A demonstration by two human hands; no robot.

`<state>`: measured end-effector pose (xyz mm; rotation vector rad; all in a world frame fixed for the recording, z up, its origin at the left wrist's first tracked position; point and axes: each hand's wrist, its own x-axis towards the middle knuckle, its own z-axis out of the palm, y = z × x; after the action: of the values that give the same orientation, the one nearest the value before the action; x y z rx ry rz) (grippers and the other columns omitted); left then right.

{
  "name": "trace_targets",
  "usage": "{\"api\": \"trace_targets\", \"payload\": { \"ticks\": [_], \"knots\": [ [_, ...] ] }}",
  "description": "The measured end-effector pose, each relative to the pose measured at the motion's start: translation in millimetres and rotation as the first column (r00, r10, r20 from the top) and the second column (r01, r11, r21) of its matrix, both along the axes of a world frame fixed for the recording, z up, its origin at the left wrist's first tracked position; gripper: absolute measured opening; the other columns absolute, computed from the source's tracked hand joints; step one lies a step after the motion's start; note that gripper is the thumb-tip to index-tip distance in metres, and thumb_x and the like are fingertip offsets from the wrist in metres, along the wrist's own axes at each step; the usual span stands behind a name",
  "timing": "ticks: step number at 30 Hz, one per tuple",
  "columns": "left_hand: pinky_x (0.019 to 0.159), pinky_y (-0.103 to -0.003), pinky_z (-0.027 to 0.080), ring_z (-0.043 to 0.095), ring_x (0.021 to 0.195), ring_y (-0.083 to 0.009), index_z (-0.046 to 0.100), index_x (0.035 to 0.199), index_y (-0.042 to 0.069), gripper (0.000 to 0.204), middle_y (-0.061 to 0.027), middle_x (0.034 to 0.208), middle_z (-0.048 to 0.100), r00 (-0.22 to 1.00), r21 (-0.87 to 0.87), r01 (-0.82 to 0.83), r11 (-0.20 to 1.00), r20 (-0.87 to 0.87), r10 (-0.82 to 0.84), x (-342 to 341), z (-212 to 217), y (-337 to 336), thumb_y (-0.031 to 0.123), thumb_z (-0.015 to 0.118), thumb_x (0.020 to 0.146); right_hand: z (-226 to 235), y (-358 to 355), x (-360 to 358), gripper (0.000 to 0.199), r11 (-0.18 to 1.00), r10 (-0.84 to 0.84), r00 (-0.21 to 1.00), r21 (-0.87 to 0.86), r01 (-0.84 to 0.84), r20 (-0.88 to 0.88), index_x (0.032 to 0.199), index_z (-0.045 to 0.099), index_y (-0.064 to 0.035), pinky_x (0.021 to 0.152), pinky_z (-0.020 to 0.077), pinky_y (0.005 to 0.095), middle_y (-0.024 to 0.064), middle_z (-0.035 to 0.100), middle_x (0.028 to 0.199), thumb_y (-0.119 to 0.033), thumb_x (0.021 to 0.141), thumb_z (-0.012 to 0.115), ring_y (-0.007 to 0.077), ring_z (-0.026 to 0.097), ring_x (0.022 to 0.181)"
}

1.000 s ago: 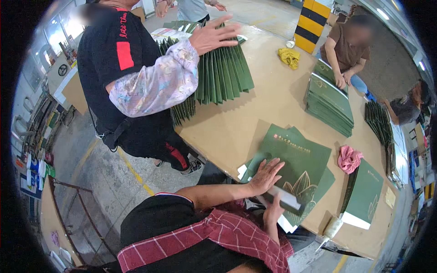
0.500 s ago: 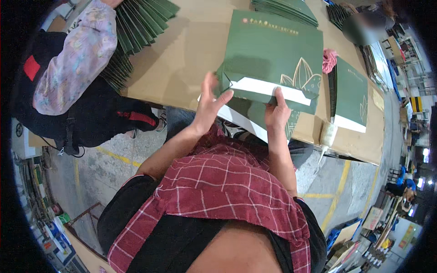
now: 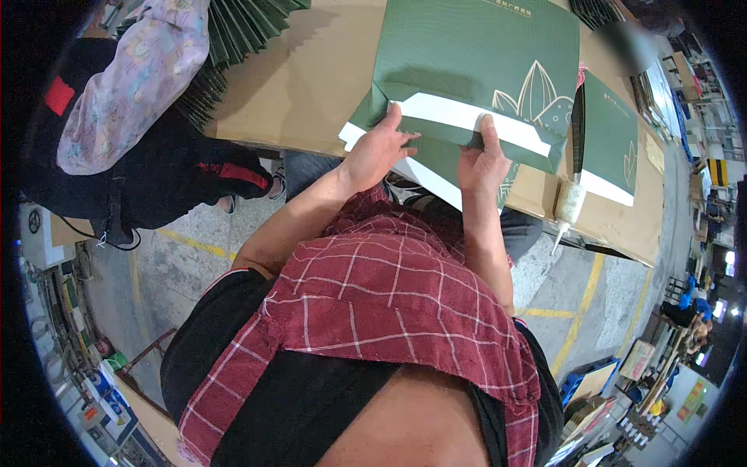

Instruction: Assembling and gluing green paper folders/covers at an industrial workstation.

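Note:
A large green paper bag (image 3: 451, 47) with a gold leaf print lies at the table's near edge, its folded bottom end toward me. Along that fold runs a white paper strip (image 3: 443, 109). My left hand (image 3: 373, 156) has its thumb on the strip's left end, fingers bent at the bag's edge. Farther right, my right hand (image 3: 484, 163) grips the folded end, thumb on top of the strip and fingers hidden beneath. Under the bag, another green piece with a white edge (image 3: 428, 183) hangs partly over the table edge toward my lap.
Right of the bag stand more green bags (image 3: 607, 140) and a white squeeze bottle (image 3: 569, 204), nozzle pointing down past the table edge. At left a co-worker's patterned sleeve (image 3: 140, 86) reaches beside fanned green bags (image 3: 241, 27). Brown board covers the table (image 3: 311, 86).
My left hand has moved in to the bag's fold, its thumb now on the white strip. The bag appears larger and closer. My right hand keeps its hold.

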<state>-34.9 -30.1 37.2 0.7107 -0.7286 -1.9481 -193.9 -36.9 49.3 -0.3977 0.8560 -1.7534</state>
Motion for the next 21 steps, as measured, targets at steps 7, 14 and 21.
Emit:
{"api": "trace_targets", "payload": {
  "ticks": [7, 14, 21],
  "knots": [
    [0.091, -0.037, 0.030, 0.039, 0.114, -0.0211, 0.041, 0.119, 0.006, 0.074, -0.0100, 0.123, 0.044, 0.989, -0.057, 0.143, 0.988, 0.032, -0.141, 9.3, -3.8, 13.3, 0.066, 0.018, 0.082, -11.1, -2.3, -5.4, 0.026, 0.999, -0.046, 0.999, -0.005, 0.045, -0.020, 0.104, 0.048, -0.0047, 0.066, 0.0503, 0.0322, 0.0053, 0.055, 0.097, -0.008, 0.080, 0.058, 0.0184, 0.057, 0.086],
    [0.088, -0.038, 0.036, 0.045, 0.109, -0.0230, 0.041, 0.118, 0.006, 0.064, -0.0106, 0.117, 0.048, 0.954, 0.166, -0.054, 0.985, -0.282, 0.100, 29.0, 2.4, 3.5, 0.058, 0.023, 0.086, 0.6, -12.4, -11.5, 0.036, 0.983, -0.134, 0.991, 0.120, 0.136, -0.024, 0.110, 0.048, -0.0082, 0.064, 0.0465, 0.0329, 0.0070, 0.055, 0.099, -0.013, 0.077, 0.063, 0.0194, 0.055, 0.085],
    [0.080, -0.029, 0.037, 0.053, 0.090, -0.0121, 0.059, 0.099, 0.006, 0.037, -0.0024, 0.095, 0.060, 0.978, -0.042, -0.053, 0.998, 0.198, 0.061, 27.9, -44.7, 3.3, 0.038, 0.047, 0.086, 3.6, -0.7, -39.0, 0.039, 0.909, -0.194, 0.913, 0.283, 0.305, -0.360, 0.106, 0.055, 0.0034, 0.076, 0.0431, 0.0271, 0.0085, 0.056, 0.103, -0.020, 0.076, 0.065, 0.0147, 0.054, 0.088]
  ]
}}
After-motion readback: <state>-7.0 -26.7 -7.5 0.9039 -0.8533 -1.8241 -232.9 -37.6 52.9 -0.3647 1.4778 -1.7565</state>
